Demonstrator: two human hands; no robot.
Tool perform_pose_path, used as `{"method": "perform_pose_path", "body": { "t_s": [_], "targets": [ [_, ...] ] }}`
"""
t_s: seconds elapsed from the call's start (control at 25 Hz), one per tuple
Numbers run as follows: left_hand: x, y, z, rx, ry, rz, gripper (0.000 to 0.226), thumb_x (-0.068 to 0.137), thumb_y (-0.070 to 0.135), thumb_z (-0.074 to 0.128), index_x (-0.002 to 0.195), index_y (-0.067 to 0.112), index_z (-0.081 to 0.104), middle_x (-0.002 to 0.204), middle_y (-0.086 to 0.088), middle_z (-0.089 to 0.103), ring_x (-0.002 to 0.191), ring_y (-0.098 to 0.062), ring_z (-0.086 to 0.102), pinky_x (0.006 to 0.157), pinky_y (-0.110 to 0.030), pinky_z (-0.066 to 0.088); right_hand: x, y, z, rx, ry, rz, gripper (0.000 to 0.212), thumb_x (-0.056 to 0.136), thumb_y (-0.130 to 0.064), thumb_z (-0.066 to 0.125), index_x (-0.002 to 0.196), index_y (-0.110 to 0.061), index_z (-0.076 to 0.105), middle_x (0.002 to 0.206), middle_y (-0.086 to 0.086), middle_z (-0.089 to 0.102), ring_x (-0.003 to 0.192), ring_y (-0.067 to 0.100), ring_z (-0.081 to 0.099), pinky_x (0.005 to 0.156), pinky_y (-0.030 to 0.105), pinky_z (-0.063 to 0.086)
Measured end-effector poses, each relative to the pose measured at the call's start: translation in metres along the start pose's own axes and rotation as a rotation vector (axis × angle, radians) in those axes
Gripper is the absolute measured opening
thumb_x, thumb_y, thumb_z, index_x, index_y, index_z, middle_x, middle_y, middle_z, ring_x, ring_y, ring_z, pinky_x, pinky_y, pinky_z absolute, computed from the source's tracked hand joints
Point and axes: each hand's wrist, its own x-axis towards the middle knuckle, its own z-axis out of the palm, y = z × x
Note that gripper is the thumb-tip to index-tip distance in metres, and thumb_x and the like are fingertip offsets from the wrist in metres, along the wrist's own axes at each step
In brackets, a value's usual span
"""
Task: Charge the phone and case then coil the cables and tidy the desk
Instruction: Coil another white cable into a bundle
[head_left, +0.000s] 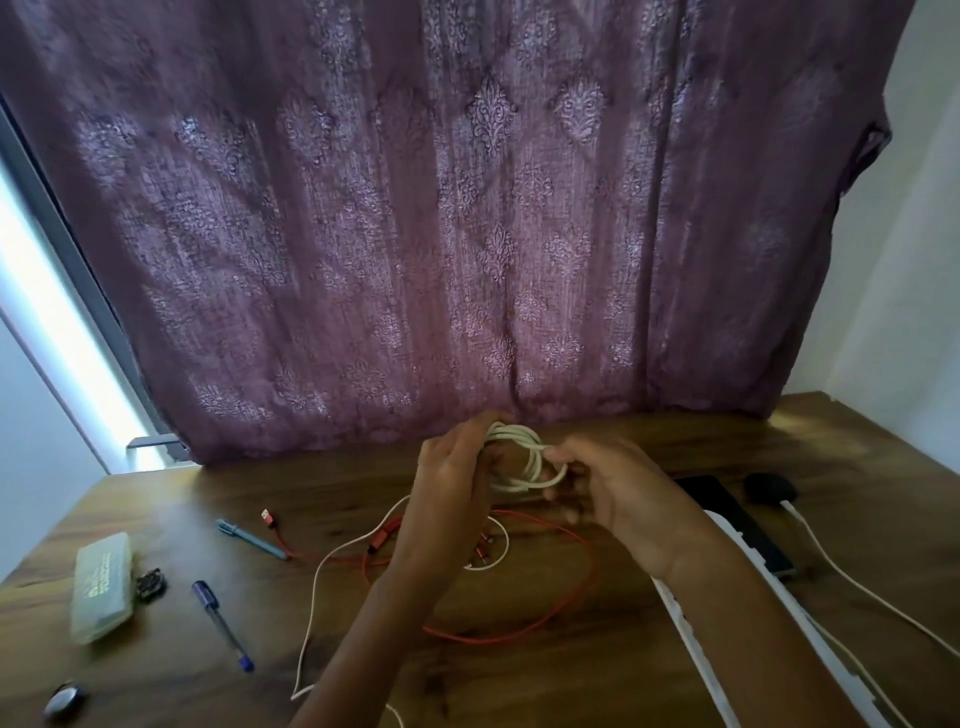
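A person's two bare hands hold a white cable (524, 457) wound into a small coil. They hold it in the air, just above and behind a red cable (519, 631) that lies in a loose loop in the middle of a wooden desk (571, 675). The left hand (452, 467) has its fingers curled round the left side of the coil. The right hand (608, 488) pinches the loops on the right side between thumb and bent fingers. The uncoiled tail of the white cable drops down, crosses the red cable and trails left of it toward the near edge.

Left of the red cable lie a blue pen (252, 539), a purple pen (221, 623) and a pale translucent box (101, 587). A small grey oval object (65, 701) lies nearest the viewer on that side. Right of the red cable, partly hidden by the right forearm, lie a long white strip (727, 649) and a dark phone (727, 514). A black plug (769, 488) sits just beyond them. Behind the red cable hangs a patterned purple curtain (415, 208).
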Motion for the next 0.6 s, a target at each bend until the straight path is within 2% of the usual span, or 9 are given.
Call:
{"method": "perform_pose_path", "body": {
  "t_s": [0.12, 0.2, 0.28, 0.36, 0.44, 0.52, 0.56, 0.6],
  "targets": [
    [-0.003, -0.003, 0.004, -0.021, 0.016, -0.046, 0.03, 0.086, 0.003, 0.044, 0.111, 0.002, 0.061, 0.097, -0.006, 0.069, 0.088, -0.009, 0.06, 0.079, -0.004, 0.039, -0.002, 0.001, 0.0, -0.014, 0.013, -0.053, 0.015, 0.085, -0.014, 0.06, 0.072, -0.011, 0.068, 0.066, 0.0, 0.065, 0.062, 0.007, 0.059, 0.051, 0.021, 0.044],
    [-0.003, -0.001, 0.007, -0.077, 0.059, -0.098, 0.03, 0.09, 0.017, 0.044, 0.111, 0.004, 0.062, 0.096, -0.003, 0.07, 0.086, -0.005, 0.061, 0.076, -0.003, 0.04, -0.005, -0.001, 0.0, 0.039, 0.003, -0.101, 0.014, 0.08, -0.019, 0.065, 0.077, -0.005, 0.068, 0.066, 0.002, 0.066, 0.063, 0.009, 0.062, 0.056, 0.021, 0.05],
    [-0.002, 0.004, 0.007, -0.077, 0.117, -0.104, 0.025, 0.09, 0.016, 0.052, 0.11, 0.006, 0.064, 0.09, 0.002, 0.07, 0.084, 0.0, 0.059, 0.073, 0.001, 0.037, -0.005, -0.003, -0.001, 0.081, 0.02, -0.124, 0.023, 0.076, -0.022, 0.065, 0.08, 0.001, 0.066, 0.056, 0.0, 0.06, 0.056, 0.009, 0.06, 0.057, 0.021, 0.052],
    [0.0, 0.006, 0.006, -0.084, 0.14, -0.126, 0.027, 0.086, 0.015, 0.061, 0.113, 0.01, 0.065, 0.084, 0.009, 0.068, 0.077, 0.008, 0.059, 0.069, 0.001, 0.038, -0.003, -0.003, -0.004, 0.114, 0.076, -0.128, 0.021, 0.082, -0.02, 0.063, 0.079, 0.0, 0.065, 0.048, -0.005, 0.045, 0.045, 0.006, 0.048, 0.048, 0.017, 0.045],
    [0.0, 0.004, 0.004, -0.168, 0.114, -0.231, 0.028, 0.085, 0.022, 0.064, 0.112, 0.017, 0.067, 0.076, 0.011, 0.069, 0.069, 0.005, 0.063, 0.068, -0.01, 0.048, 0.0, -0.002, -0.006, 0.065, 0.135, -0.158, 0.02, 0.085, -0.02, 0.062, 0.077, -0.002, 0.066, 0.046, -0.008, 0.034, 0.04, 0.002, 0.034, 0.042, 0.013, 0.034],
    [0.001, 0.006, 0.002, -0.348, 0.047, -0.359, 0.02, 0.085, 0.03, 0.062, 0.103, 0.024, 0.07, 0.07, 0.004, 0.072, 0.066, -0.009, 0.068, 0.069, -0.032, 0.056, 0.001, -0.001, -0.008, -0.102, 0.188, -0.227, 0.021, 0.086, -0.022, 0.063, 0.077, -0.004, 0.068, 0.042, -0.012, 0.033, 0.038, 0.001, 0.031, 0.041, 0.013, 0.031],
    [0.002, 0.009, 0.0, -0.463, 0.032, -0.416, 0.015, 0.086, 0.028, 0.061, 0.097, 0.025, 0.071, 0.067, 0.002, 0.071, 0.064, -0.013, 0.068, 0.068, -0.034, 0.057, 0.002, -0.001, -0.009, -0.176, 0.199, -0.266, 0.02, 0.086, -0.023, 0.063, 0.078, -0.005, 0.069, 0.039, -0.014, 0.036, 0.038, 0.0, 0.033, 0.042, 0.013, 0.032],
    [0.003, 0.012, -0.002, -0.562, 0.029, -0.462, 0.014, 0.086, 0.021, 0.059, 0.093, 0.025, 0.071, 0.065, 0.003, 0.07, 0.063, -0.01, 0.067, 0.065, -0.027, 0.056, 0.002, -0.002, -0.009, -0.23, 0.201, -0.304, 0.019, 0.086, -0.023, 0.063, 0.079, -0.006, 0.069, 0.038, -0.014, 0.04, 0.038, -0.001, 0.036, 0.043, 0.013, 0.034]
  ]
}}
